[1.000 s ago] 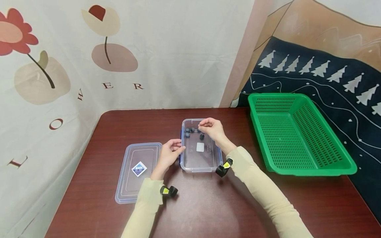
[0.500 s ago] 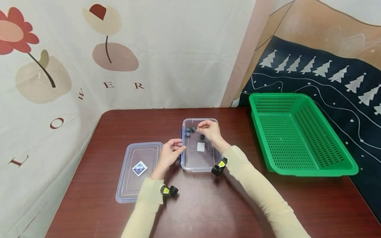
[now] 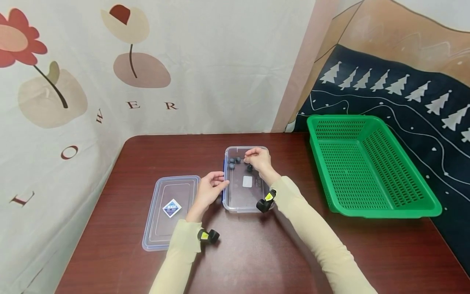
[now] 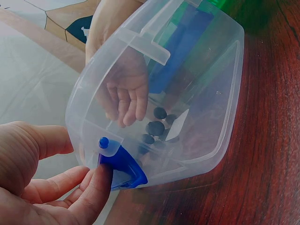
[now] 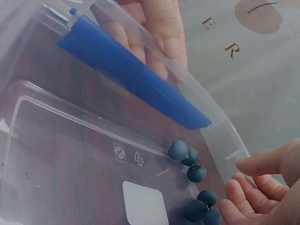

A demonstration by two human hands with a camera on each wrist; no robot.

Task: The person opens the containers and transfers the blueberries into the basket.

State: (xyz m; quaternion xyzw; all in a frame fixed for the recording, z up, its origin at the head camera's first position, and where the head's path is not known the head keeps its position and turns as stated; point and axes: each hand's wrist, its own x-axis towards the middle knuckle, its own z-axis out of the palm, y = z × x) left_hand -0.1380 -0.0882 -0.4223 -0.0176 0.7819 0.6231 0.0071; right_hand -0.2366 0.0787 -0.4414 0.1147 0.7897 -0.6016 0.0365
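Note:
A clear plastic box [image 3: 240, 200] with blue side latches stands lidless on the table, several blueberries [image 5: 178, 151] at its far end. At its left wall is my left hand [image 3: 210, 188], thumb over the rim and fingers outside, by the blue latch [image 4: 123, 164]; it pinches the wall. Inside the far end hovers my right hand [image 3: 259, 160], palm down in the head view. The right wrist view shows its thumb apart from the loosely bent fingers [image 5: 253, 199], nothing between them, fingertips right beside the blueberries. From above, this hand hides part of the berry group.
The box's lid [image 3: 170, 228], with a diamond-shaped label, lies on the brown table [image 3: 249, 253] to the left. A large green basket [image 3: 382, 210] stands at the right. Behind the table hangs a printed cloth [image 3: 220, 61].
My right hand and wrist have shifted slightly left and inward over the box. One blueberry that showed by its fingertips is now hidden from the head view. The left hand keeps its place.

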